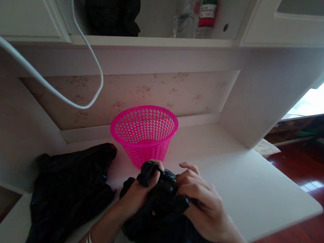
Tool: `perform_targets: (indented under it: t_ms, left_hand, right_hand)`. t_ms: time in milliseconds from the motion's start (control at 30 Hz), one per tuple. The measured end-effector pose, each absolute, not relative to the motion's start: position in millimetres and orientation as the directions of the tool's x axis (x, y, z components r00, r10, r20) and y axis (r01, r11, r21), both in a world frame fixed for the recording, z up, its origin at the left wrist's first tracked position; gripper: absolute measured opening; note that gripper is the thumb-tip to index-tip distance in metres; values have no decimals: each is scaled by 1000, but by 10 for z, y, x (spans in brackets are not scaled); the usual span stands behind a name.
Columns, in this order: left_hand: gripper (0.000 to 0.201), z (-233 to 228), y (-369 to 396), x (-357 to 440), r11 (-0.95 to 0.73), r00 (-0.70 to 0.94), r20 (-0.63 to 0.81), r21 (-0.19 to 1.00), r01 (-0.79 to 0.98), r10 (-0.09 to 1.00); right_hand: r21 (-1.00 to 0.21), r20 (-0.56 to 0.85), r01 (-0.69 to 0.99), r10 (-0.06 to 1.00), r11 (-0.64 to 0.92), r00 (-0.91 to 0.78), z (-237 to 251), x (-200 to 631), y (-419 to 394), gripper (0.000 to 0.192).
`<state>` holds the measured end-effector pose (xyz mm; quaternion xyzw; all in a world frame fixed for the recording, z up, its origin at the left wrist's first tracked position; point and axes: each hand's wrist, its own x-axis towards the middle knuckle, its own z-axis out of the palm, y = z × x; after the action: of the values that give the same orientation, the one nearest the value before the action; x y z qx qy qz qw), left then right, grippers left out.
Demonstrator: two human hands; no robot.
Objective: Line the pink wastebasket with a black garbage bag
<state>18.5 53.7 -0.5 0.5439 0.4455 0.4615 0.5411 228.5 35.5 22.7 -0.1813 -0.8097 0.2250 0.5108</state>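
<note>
A black plastic bag (pixel 163 225) is bunched between my two hands at the front edge of the white desk. My left hand (pixel 144 183), with a silver bangle on its wrist, grips the gathered top of the bag. On the right side of it, my right hand (pixel 203 202) has its fingers curled on the bag's plastic. Just beyond my hands a pink mesh basket (pixel 149 145) stands upright on the desk. Another black plastic bag (pixel 71 193) lies crumpled to the left of the basket. What is inside either bag is hidden.
The white desk (pixel 219 161) runs to a rounded corner at the right. Above it, a shelf (pixel 154 43) holds a dark bag (pixel 112 3), a clear plastic bottle (pixel 187 17) and a red-and-green container (pixel 209 8). A white cable (pixel 77 104) hangs in a loop at upper left.
</note>
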Motion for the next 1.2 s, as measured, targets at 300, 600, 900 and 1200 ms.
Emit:
perform_targets:
  t_ms: [300,600,900,1200]
  left_hand:
    - [44,56,376,104,-33,713,298,932,-360,635]
    - [49,257,357,20,-574,661,253,752,325,706]
    - [46,35,483,9,-674,369,584,480,562,723]
    - [20,21,432,219,-252,113,226,888,384,968]
  right_hand:
    - [-835,-62,-518,967,-186,-248,308,1990,546,35]
    - [-928,-108,-309,944,-208,-310,97,2023,668,34]
    - [-807,352,261,786,530,-508,8,2125,262,17]
    - [-654,256,674,938,345,-232,-179,1969,286,59]
